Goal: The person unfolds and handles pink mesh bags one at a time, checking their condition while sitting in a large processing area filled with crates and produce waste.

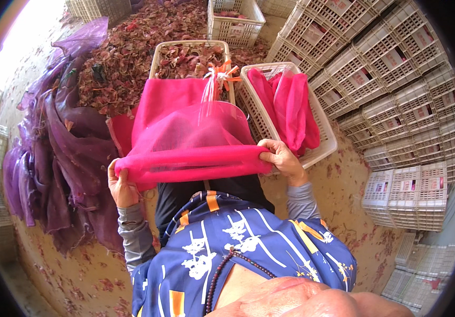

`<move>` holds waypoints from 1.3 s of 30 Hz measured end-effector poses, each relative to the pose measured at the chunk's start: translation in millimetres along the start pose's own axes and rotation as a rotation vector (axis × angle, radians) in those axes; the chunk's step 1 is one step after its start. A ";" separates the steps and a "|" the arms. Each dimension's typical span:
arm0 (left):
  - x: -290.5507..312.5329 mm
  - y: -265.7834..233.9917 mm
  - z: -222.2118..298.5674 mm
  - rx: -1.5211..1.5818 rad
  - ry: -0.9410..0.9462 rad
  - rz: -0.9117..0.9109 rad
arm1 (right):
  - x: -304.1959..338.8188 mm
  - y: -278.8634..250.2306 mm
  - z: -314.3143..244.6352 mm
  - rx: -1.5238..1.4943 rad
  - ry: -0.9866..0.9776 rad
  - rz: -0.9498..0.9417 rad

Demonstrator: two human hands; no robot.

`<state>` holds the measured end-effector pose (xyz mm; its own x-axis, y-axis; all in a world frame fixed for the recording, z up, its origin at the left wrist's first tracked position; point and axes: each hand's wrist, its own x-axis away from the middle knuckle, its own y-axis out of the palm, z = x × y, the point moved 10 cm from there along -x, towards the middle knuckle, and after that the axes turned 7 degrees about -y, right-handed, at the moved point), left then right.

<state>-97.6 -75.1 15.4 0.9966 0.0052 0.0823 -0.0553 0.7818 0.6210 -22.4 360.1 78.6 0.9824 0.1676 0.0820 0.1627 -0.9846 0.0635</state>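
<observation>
A bright pink mesh bag (185,124) is stretched across in front of me, its near edge rolled or folded into a thick band. My left hand (123,185) grips the left end of that band, thumb on top. At the right end, my right hand (284,159) pinches the band between thumb and fingers. The bag's far part lies over the near side of a white plastic crate (156,55) filled with dry reddish onion skins (190,59). A bundle of white and orange ties (219,76) hangs at this crate's right corner.
To the right, another white crate (325,145) holds folded pink mesh bags (291,105). Purple mesh bags (74,158) heap at the left beside a pile of skins (116,68). Stacked white crates (396,68) rise at the right. A crate (238,29) with reddish contents stands behind.
</observation>
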 end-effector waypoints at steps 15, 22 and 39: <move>33.6 34.7 -14.3 0.379 -0.380 0.032 | -9.2 -20.4 -16.1 -0.383 -0.046 0.038; 14.5 31.0 14.9 -0.305 0.136 0.047 | -2.8 -29.2 -11.3 0.342 -0.069 0.254; 24.9 28.6 -13.8 0.505 -0.289 -0.364 | 1.0 -12.3 -14.3 -0.352 -0.120 -0.002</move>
<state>-73.5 -44.0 24.5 0.9045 -0.4246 -0.0396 0.1889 0.3155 0.9299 -24.7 373.0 92.2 0.9893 0.1419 -0.0344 0.1437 -0.9036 0.4036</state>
